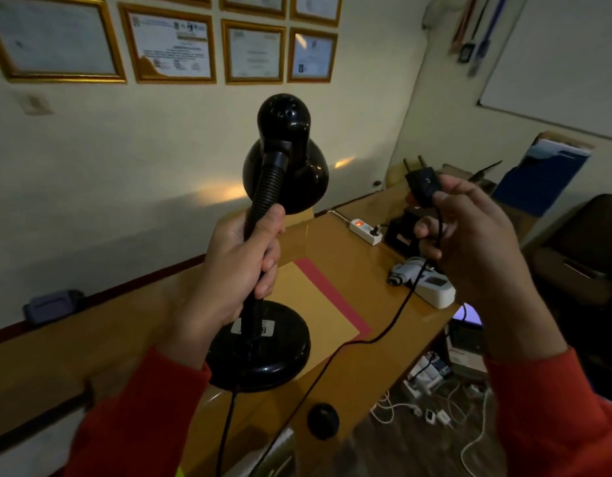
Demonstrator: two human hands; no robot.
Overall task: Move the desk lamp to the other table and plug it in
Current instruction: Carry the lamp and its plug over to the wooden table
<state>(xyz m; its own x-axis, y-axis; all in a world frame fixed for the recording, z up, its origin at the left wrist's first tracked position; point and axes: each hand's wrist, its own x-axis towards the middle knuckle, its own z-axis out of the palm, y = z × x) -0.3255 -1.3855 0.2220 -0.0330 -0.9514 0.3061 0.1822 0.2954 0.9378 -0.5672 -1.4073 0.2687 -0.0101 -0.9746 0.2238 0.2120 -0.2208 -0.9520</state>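
A wooden surface (349, 256) carries a white power strip (365, 231) near the wall. The black desk lamp (283, 173) is above it, left hand (239, 263) fingers wrapped round its neck. The right hand (469, 242) fingers pinch its plug (423, 189), prongs up.

Dim room; warm patches of light glow on the wall (225, 192), glare streaks the table (335, 242), edges bend and blur.

Two bare hands, long orange-red sleeves (555, 418) to the wrists
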